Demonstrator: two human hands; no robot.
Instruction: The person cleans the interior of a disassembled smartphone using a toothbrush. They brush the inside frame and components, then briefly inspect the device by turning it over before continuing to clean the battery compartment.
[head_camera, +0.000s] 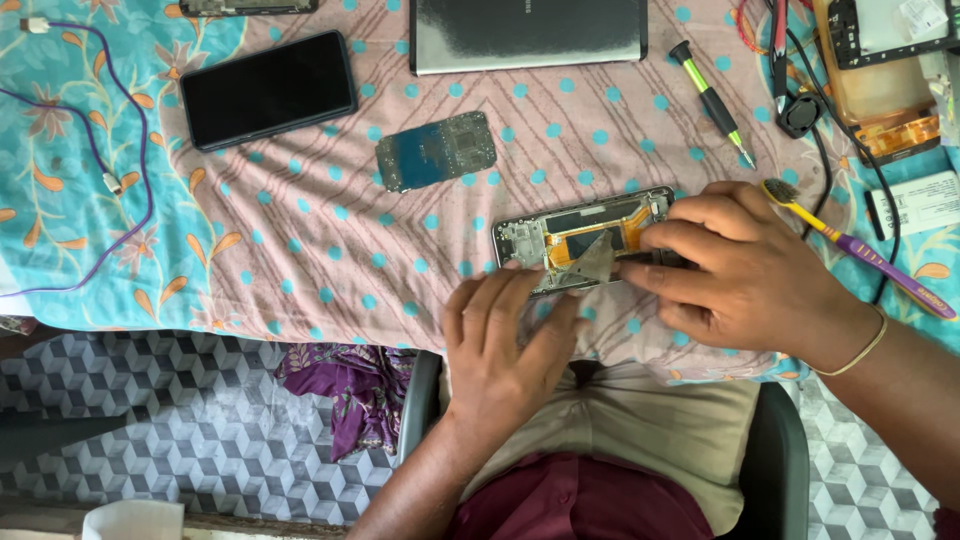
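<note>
My two hands, left (505, 340) and right (735, 270), press one opened phone frame (585, 240). Beyond it lie one circuit board (436, 150), one screwdriver (712, 102) and one black phone (268, 88).

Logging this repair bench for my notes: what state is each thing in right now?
Opened silver phone frame: back off, insides exposed, held by both hands.
Black smartphone: screen dark, lying flat.
Blue-green circuit board: removed, lying loose.
Green-handled screwdriver: untouched.
Purple toothbrush: lying unused.

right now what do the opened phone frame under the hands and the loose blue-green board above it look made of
Opened grey phone frame: probably metal, dull grey sheen along its rim, with an orange flexible strip inside. Loose blue-green circuit board: looks like rigid laminate, matte, studded with tiny grey components. Both lie on patterned cloth, clearly soft woven fabric.
</note>
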